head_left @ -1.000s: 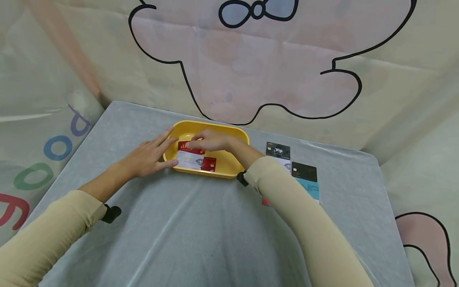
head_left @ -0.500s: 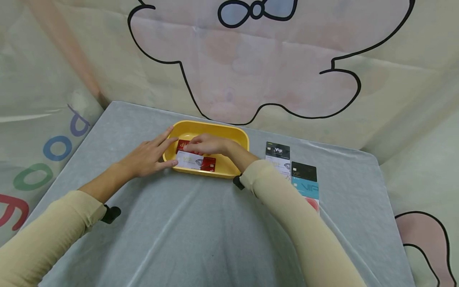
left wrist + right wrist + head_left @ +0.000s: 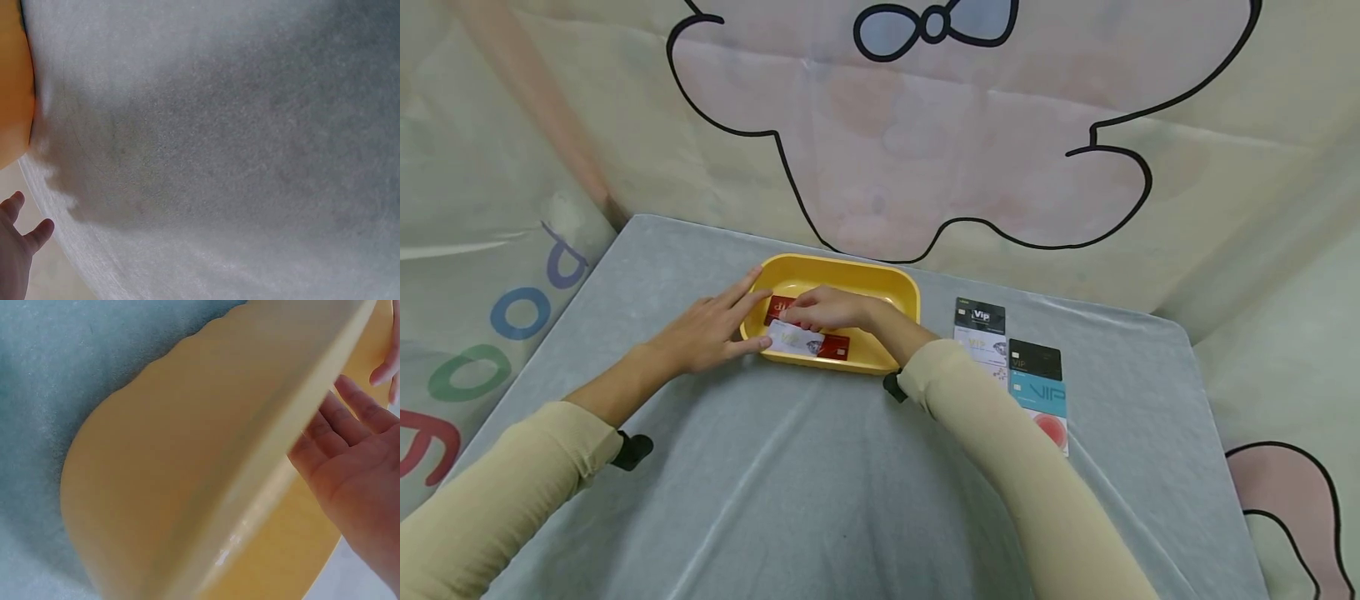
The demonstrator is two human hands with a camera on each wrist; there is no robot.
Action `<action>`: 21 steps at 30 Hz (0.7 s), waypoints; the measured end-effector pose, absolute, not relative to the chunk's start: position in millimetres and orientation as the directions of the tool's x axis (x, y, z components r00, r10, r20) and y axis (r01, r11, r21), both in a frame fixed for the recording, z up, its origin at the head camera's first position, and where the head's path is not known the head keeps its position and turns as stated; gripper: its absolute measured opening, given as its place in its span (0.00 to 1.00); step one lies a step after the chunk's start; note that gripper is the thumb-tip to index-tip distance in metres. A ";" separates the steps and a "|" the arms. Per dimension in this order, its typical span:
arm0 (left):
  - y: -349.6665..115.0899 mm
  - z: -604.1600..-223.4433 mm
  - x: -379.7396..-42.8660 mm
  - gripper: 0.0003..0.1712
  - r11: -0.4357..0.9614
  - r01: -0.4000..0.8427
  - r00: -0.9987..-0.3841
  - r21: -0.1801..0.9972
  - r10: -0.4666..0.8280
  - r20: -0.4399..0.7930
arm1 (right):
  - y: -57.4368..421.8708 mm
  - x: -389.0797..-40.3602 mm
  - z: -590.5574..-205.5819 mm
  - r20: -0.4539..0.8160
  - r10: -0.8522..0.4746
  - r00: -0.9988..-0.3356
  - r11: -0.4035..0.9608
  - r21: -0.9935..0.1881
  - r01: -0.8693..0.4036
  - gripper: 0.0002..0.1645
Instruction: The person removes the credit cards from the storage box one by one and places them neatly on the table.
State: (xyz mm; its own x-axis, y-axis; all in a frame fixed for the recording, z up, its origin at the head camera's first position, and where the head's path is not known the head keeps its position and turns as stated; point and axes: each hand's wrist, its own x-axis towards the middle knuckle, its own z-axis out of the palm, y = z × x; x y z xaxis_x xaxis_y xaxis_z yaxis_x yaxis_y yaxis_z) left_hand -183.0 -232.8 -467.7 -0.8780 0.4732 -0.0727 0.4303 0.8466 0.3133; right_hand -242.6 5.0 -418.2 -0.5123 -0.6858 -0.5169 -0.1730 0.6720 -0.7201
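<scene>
cards (image 3: 793, 339) in tray (image 3: 842, 271) on table (image 3: 820, 483); other cards (image 3: 1037, 392) right of tray; curtain (image 3: 962, 158) behind.

Yellow, bright yellow, that tray (image 3: 891, 287)! Inside it we see a red card (image 3: 777, 307), then a white card (image 3: 792, 338) with gold lettering and a red patch (image 3: 832, 347) at its end. On the grey-blue bench (image 3: 835, 500) we've a black card (image 3: 980, 316) lettered white, a turquoise card (image 3: 1038, 393), and a disc card (image 3: 1051, 429), red on white. We spot cream sleeves (image 3: 1045, 467) and a pink figure (image 3: 887, 125) outlined in black!
</scene>
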 end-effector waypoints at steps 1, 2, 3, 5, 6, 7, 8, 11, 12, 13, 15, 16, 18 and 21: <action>-232.7 -467.9 -183.1 0.46 0.846 0.431 -0.878 0.313 0.474 -0.072 | 5.0 -242.4 -418.5 -0.518 -0.686 -0.512 0.672 -0.721 -0.171 0.36; -232.5 -467.9 -183.1 0.46 0.846 0.432 -0.878 0.313 0.474 -0.070 | 5.0 -242.2 -418.6 -0.519 -0.684 -0.512 0.674 -0.718 -0.172 0.36; -232.4 -467.9 -183.0 0.46 0.846 0.432 -0.878 0.312 0.473 -0.068 | 4.9 -242.1 -418.9 -0.520 -0.683 -0.513 0.675 -0.718 -0.171 0.36; -232.2 -467.8 -182.9 0.46 0.845 0.433 -0.878 0.314 0.474 -0.065 | 4.9 -241.8 -419.2 -0.521 -0.682 -0.514 0.677 -0.716 -0.172 0.37; -232.0 -467.8 -182.8 0.46 0.844 0.434 -0.878 0.313 0.475 -0.063 | 4.9 -241.5 -419.1 -0.520 -0.682 -0.514 0.677 -0.715 -0.174 0.37; -232.0 -467.8 -182.8 0.46 0.844 0.435 -0.878 0.314 0.475 -0.061 | 4.9 -241.2 -419.2 -0.519 -0.682 -0.514 0.677 -0.715 -0.175 0.37; -232.0 -467.7 -182.6 0.46 0.843 0.436 -0.877 0.316 0.476 -0.060 | 4.7 -241.2 -419.4 -0.519 -0.683 -0.514 0.676 -0.715 -0.177 0.37; -232.0 -467.3 -182.0 0.45 0.842 0.436 -0.877 0.318 0.476 -0.058 | 4.1 -241.0 -419.9 -0.515 -0.688 -0.511 0.672 -0.718 -0.181 0.36; -231.9 -467.2 -182.0 0.45 0.841 0.436 -0.878 0.319 0.476 -0.056 | 3.8 -241.0 -419.9 -0.513 -0.691 -0.509 0.670 -0.720 -0.183 0.37; -231.9 -467.1 -181.8 0.44 0.841 0.436 -0.878 0.320 0.476 -0.054 | 3.5 -240.8 -420.0 -0.510 -0.694 -0.508 0.667 -0.722 -0.185 0.36; -231.8 -466.9 -181.6 0.44 0.842 0.433 -0.879 0.321 0.473 -0.056 | 3.1 -240.2 -419.6 -0.506 -0.698 -0.506 0.662 -0.725 -0.189 0.36; -231.7 -466.9 -181.7 0.44 0.843 0.431 -0.880 0.321 0.471 -0.058 | 3.0 -239.9 -419.4 -0.504 -0.700 -0.506 0.661 -0.725 -0.192 0.36; -231.7 -466.8 -181.7 0.44 0.844 0.430 -0.880 0.321 0.471 -0.059 | 3.2 -239.4 -419.2 -0.502 -0.702 -0.506 0.661 -0.724 -0.199 0.35; -232.0 -467.3 -182.0 0.45 0.843 0.430 -0.879 0.322 0.472 -0.062 | 3.5 -238.9 -420.0 -0.508 -0.704 -0.497 0.657 -0.731 -0.183 0.32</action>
